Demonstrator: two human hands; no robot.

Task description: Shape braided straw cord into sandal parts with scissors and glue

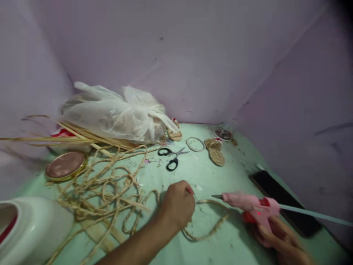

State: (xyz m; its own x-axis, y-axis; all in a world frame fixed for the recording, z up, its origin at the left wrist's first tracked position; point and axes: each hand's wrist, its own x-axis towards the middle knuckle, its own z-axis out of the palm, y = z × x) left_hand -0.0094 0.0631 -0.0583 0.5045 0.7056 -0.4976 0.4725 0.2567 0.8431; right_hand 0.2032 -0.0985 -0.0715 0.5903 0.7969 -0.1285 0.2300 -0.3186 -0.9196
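Over the middle of the green table, my left hand (179, 204) is closed, its thumb and fingers pinched together. A loop of braided straw cord (212, 232) comes out from under it on the right; the fingers hide whether they grip the cord. My right hand (278, 235) is wrapped around the handle of a pink hot glue gun (245, 202), with a red light lit on its body. The nozzle points left, a short way from my left fingers. A long pale glue stick (311, 211) sticks out of the gun's back end.
Black-handled scissors (173, 157), a metal ring (195, 144) and a small woven slipper shape (215, 154) lie behind my hands. Tangled cord (110, 184), a white plastic bag (116, 114) and a white container (41, 224) occupy the left. A dark phone (286, 206) lies at right.
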